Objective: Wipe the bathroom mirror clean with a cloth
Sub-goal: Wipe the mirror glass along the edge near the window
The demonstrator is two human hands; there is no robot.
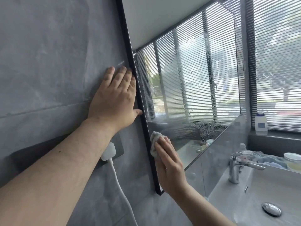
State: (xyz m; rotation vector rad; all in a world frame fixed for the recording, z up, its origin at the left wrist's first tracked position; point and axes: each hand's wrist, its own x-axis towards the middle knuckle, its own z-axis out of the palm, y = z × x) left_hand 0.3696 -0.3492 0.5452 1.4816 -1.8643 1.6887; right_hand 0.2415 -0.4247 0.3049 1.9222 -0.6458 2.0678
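The black-framed mirror (192, 82) hangs on the grey wall and reflects the window blinds. Its glass is streaked with wet droplets, with a wiped arc near the lower part. My right hand (169, 162) presses a small pale cloth (154, 144) flat against the glass at the mirror's lower left corner, fingers straight. My left hand (114, 98) rests flat on the grey wall just left of the mirror's frame, thumb touching the frame.
A white plug and cable (109, 152) sit in a wall socket below my left hand. A white basin (260, 190) with a chrome tap (239, 165) lies at the lower right. A white bottle (261, 122) stands on the window sill. Jars and a blue cloth sit behind the tap.
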